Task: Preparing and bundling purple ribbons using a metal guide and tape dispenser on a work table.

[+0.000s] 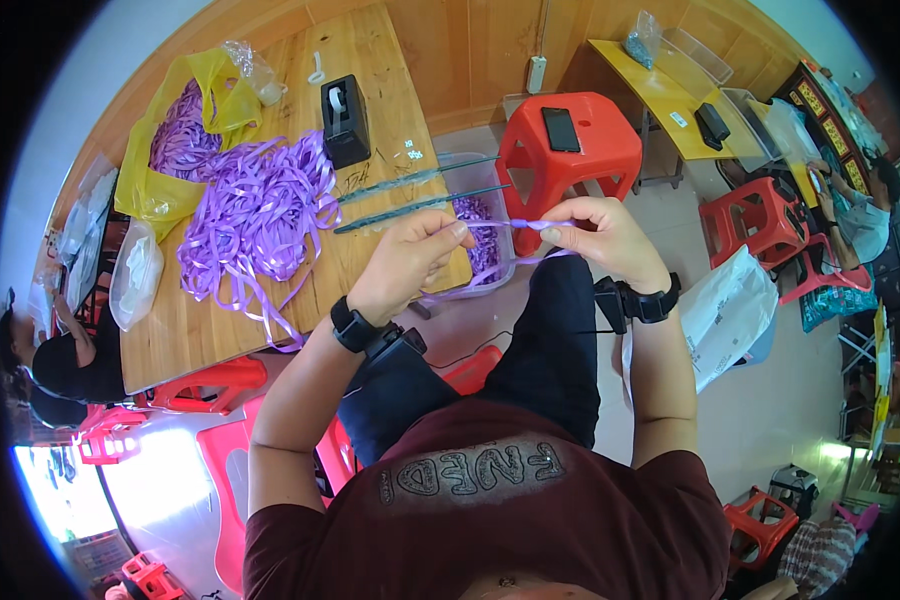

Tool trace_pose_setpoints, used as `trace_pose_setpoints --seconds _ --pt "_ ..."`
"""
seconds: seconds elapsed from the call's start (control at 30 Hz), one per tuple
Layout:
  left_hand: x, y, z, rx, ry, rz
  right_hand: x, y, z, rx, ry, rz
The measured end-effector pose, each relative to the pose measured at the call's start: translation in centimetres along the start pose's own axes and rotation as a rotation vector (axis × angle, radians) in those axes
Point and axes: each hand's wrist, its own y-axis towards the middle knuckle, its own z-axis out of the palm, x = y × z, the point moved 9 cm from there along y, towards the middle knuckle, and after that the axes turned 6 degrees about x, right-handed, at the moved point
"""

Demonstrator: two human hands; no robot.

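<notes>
Between my two hands a purple ribbon (492, 225) is stretched, with a small darker purple wrapped piece (521, 224) on it by the right fingertips. My left hand (408, 262) pinches one end between thumb and forefinger. Thumb and fingers of my right hand (610, 240) are closed on the other end; a loose length hangs below. Under the hands, a clear plastic box (510, 262) holds many small purple pieces. Two thin dark rods (390, 212) lie on the wooden table (380, 45) and jut over the box. A heap of purple ribbon (255, 205) spreads left of them.
A yellow plastic bag (150, 160) with more ribbon and a black tape dispenser (345, 125) stand on the table. Ahead is a red stool (595, 130) bearing a phone (561, 129). A white bag (725, 310) lies to the right. Other people sit at both sides.
</notes>
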Motion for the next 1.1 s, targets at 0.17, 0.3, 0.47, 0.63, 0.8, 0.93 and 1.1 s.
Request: trace_pose_setpoints --seconds 0.17,0.3,0.47,0.63,0.8,0.93,1.1 --pt "-0.2 0.0 -0.7 -0.02 -0.022 0.027 1.5 0.1 -0.2 -0.062 -0.116 -0.031" --pt "0.4 0.1 -0.8 0.01 -0.081 0.014 0.7 0.6 -0.9 -0.126 -0.198 -0.101" --pt "1.8 -0.6 0.7 0.052 0.263 -0.131 1.2 1.7 -1.1 -0.198 -0.666 -0.255" --pt "-1.1 -1.9 7.8 0.247 1.068 0.58 -2.4 5.1 -1.8 -0.186 -0.715 -0.374" --pt "-1.3 -1.4 6.5 0.212 1.045 0.534 -4.1 8.0 -2.1 -0.224 -0.785 -0.506" --pt "-2.5 -1.1 5.3 0.177 1.026 0.548 -5.6 10.5 -2.7 -0.22 -0.509 -0.466" --pt "-3.8 0.2 3.1 0.13 1.035 0.494 -9.6 13.2 -2.4 -0.066 -0.046 -0.21"
